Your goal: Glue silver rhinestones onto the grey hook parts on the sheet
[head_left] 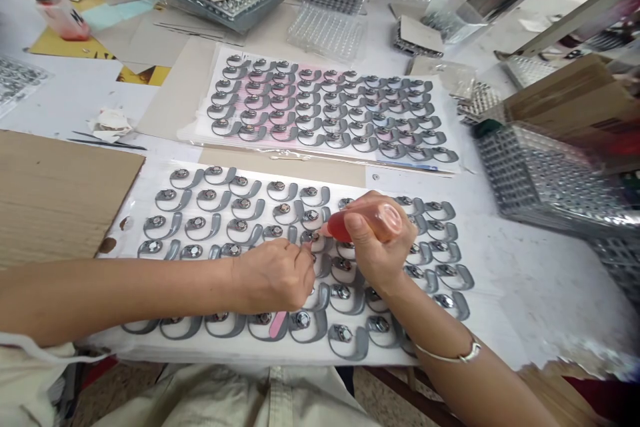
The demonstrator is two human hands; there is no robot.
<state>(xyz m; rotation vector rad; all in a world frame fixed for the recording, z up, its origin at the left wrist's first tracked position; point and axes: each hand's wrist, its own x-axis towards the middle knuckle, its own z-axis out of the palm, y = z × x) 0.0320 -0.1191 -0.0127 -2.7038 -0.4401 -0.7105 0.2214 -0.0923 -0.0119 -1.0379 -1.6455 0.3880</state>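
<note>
My right hand (383, 240) is wrapped round a squeeze bottle (363, 219) of red liquid. The bottle is tilted, its narrow tip pointing left at one of the grey curved pieces (311, 237) with a round metal stud. Close to that tip, my left hand (275, 275) is closed with its fingertips pinched together. The rounded end of a pink stick (277, 325) sticks out below this hand; the rest of it is hidden in the fist. Rows of the same grey pieces lie around both hands on a white sheet (150, 293).
Behind lies a second white sheet (200, 130) with more grey pieces. A bottle with pinkish liquid (57, 10) stands at back left, near a crumpled white wad (111, 125). Cardboard (60, 193) lies left. Clear plastic trays (327, 30) are at the back, with stacked trays (540, 173) on the right.
</note>
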